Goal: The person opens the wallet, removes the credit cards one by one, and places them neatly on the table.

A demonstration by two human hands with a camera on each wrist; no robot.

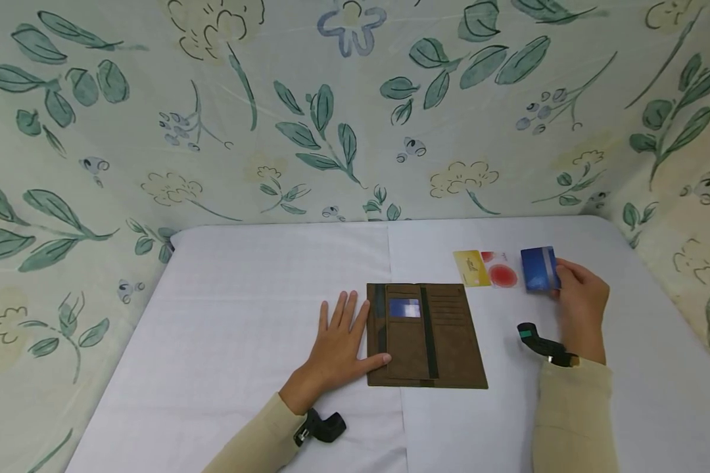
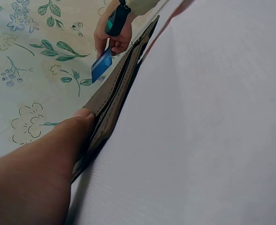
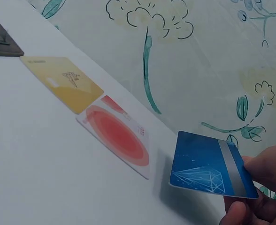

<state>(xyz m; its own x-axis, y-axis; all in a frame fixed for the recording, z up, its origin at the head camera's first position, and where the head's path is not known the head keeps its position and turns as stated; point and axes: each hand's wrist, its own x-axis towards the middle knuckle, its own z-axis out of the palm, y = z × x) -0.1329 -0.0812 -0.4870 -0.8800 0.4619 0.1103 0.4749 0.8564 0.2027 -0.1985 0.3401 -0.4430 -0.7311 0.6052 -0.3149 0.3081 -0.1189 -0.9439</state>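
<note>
Backdrop: we see a cream fabric, printed with green leaves and pale flowers (image 1: 331,131), rising beyond the wallet.
Surface: a white cloth (image 1: 242,315) spreads beneath the wallet and all around it.
Wallet: we have the brown bifold wallet (image 1: 455,358) lying unfolded, its inner side up, with card slots in its right half and a bluish window pocket (image 1: 404,307) in its left.
Left hand: our left hand (image 1: 338,355) rests at the wallet's left edge, fingers straight and spread, the thumb on the wallet itself.
Right hand: our right hand (image 1: 582,302), well to the wallet's right, pinches the blue card (image 1: 535,269) between thumb and fingers at its silver-striped end.
Blue card: we hold it tilted above the cloth, right of the wallet.
Yellow card: the yellow card (image 1: 471,269) lies flat at the wallet's far right corner.
Red-circle card: the white card with red circles (image 1: 502,272) lies just beside the yellow one, farther right from the wallet.
</note>
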